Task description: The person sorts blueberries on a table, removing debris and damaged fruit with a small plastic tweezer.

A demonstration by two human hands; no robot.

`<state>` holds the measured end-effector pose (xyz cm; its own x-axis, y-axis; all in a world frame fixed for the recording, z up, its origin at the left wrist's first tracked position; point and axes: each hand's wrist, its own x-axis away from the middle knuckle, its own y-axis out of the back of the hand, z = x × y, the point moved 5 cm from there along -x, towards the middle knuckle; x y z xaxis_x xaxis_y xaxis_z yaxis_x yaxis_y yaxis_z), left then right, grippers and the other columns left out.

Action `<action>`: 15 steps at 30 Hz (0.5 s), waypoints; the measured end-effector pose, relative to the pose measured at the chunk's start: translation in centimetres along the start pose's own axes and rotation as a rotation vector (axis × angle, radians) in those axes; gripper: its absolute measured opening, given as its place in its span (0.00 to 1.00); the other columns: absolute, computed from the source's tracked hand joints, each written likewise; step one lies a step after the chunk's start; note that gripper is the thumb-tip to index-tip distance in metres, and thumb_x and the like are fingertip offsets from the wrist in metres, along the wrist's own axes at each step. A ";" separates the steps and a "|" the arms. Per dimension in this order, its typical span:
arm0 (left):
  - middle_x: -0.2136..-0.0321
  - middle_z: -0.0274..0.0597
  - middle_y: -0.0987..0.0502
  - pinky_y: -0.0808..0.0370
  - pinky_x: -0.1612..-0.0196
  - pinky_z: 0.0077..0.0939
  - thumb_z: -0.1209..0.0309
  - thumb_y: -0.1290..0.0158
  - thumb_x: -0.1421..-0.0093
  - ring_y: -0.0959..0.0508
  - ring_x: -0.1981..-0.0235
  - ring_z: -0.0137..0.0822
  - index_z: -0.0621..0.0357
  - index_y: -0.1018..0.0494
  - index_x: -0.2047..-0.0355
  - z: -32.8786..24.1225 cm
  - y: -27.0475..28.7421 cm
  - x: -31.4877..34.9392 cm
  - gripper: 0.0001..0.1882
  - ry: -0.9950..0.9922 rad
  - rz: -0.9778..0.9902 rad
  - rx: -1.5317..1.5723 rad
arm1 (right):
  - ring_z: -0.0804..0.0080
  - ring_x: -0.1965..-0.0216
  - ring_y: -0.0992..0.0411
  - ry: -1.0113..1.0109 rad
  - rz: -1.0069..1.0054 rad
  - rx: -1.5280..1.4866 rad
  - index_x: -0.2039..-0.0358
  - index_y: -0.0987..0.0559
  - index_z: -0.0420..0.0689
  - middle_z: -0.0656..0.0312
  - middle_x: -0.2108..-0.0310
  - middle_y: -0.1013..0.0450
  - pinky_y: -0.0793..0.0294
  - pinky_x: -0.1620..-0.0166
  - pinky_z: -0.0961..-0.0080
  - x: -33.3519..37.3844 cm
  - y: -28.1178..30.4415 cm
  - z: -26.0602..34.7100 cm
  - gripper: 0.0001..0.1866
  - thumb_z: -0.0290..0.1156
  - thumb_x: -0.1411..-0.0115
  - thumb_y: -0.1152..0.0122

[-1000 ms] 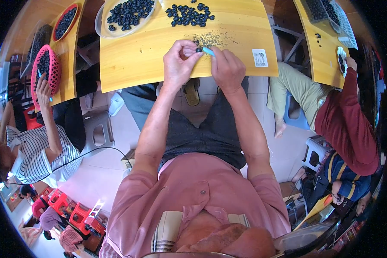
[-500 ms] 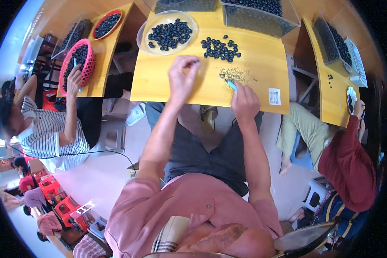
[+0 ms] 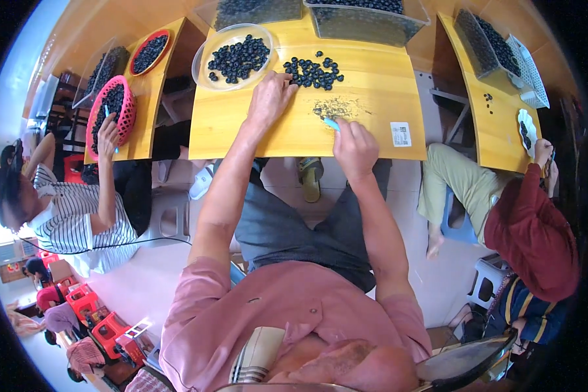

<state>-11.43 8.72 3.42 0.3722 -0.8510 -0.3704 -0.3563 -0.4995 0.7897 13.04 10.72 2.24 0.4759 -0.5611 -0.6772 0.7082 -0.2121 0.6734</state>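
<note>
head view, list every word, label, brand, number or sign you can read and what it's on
No text can be read.
White label on the right side of the yellow table: dark print and a square code-like pattern, too small to read.
Turquoise tool in the right hand: no lettering can be made out.

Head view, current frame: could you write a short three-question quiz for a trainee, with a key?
1. Which hand holds the turquoise tool?
2. True or false: the loose cluster of dark pieces lies to the right of the clear round bowl.
3. Which is the left hand nearest to: A) the white label, B) the loose cluster of dark pieces, C) the pink basket?

Key: 1. The right hand. 2. True. 3. B.
</note>
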 end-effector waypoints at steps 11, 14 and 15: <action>0.67 0.50 0.17 0.19 0.57 0.35 0.75 0.34 0.41 0.16 0.65 0.42 0.65 0.17 0.58 0.3 -0.7 2.1 0.11 0.237 0.013 0.248 | 0.66 0.69 0.24 0.012 -0.007 0.022 0.60 0.16 0.46 0.64 0.73 0.29 0.23 0.66 0.67 0.0 0.1 0.1 0.09 0.28 0.43 0.32; 0.67 0.42 0.17 0.20 0.58 0.27 0.77 0.34 0.40 0.19 0.67 0.31 0.66 0.18 0.58 -0.8 -0.8 4.0 0.11 0.313 -0.033 0.473 | 0.66 0.69 0.24 0.008 -0.017 0.026 0.60 0.16 0.46 0.64 0.73 0.29 0.23 0.66 0.68 0.2 0.0 0.0 0.09 0.28 0.43 0.32; 0.67 0.37 0.18 0.21 0.58 0.22 0.78 0.34 0.40 0.21 0.67 0.26 0.66 0.19 0.57 -1.1 -0.9 4.7 0.11 0.353 -0.034 0.582 | 0.66 0.69 0.24 0.003 -0.009 0.029 0.60 0.16 0.46 0.64 0.73 0.29 0.23 0.66 0.68 0.2 -0.1 -0.1 0.09 0.28 0.43 0.32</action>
<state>-8.37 5.40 1.51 0.6134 -0.7788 -0.1309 -0.7056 -0.6149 0.3522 13.12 10.69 2.00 0.4708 -0.5570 -0.6842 0.6970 -0.2406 0.6755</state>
